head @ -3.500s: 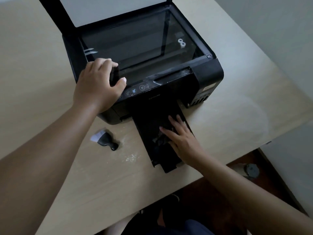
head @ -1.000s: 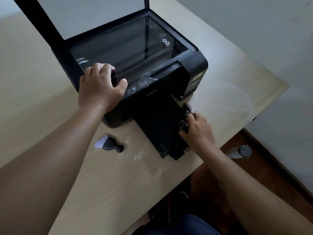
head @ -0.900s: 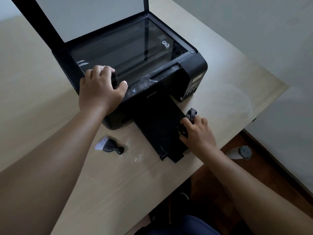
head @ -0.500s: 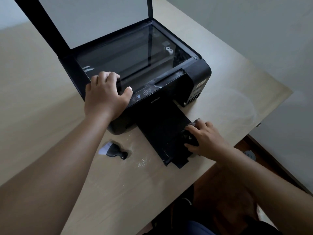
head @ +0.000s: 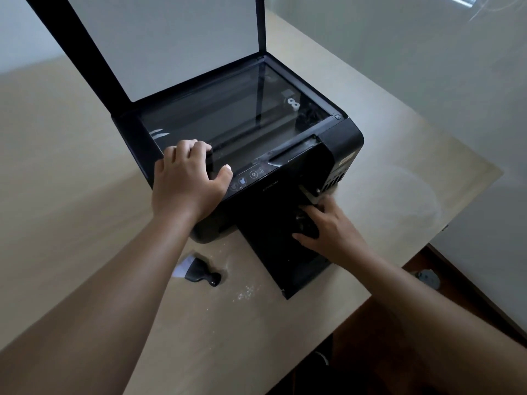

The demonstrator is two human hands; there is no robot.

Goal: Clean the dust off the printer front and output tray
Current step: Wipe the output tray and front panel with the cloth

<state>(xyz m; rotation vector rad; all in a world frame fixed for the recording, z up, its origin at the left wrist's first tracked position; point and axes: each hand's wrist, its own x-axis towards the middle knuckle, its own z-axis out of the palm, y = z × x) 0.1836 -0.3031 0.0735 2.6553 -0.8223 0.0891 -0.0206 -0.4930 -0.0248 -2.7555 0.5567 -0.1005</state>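
Note:
A black printer [head: 342, 141] stands on the wooden table with its scanner lid [head: 171, 38] raised and the glass bared. Its black output tray [head: 273, 258] sticks out toward me. My left hand [head: 185, 181] grips the front left corner of the printer top, beside the control panel. My right hand [head: 330, 226] presses a dark cloth [head: 306, 226] onto the right side of the tray, close under the printer front. Most of the cloth is hidden beneath my fingers.
A small black-handled brush with white bristles [head: 198, 269] lies on the table [head: 85, 166] left of the tray. White dust specks [head: 245, 293] are scattered by the tray's end. The table edge runs just right of the printer, with floor and a small round object [head: 427, 277] below.
My right hand slid the cloth along the tray's right side, from its outer end up toward the printer front. My left hand kept its grip on the printer.

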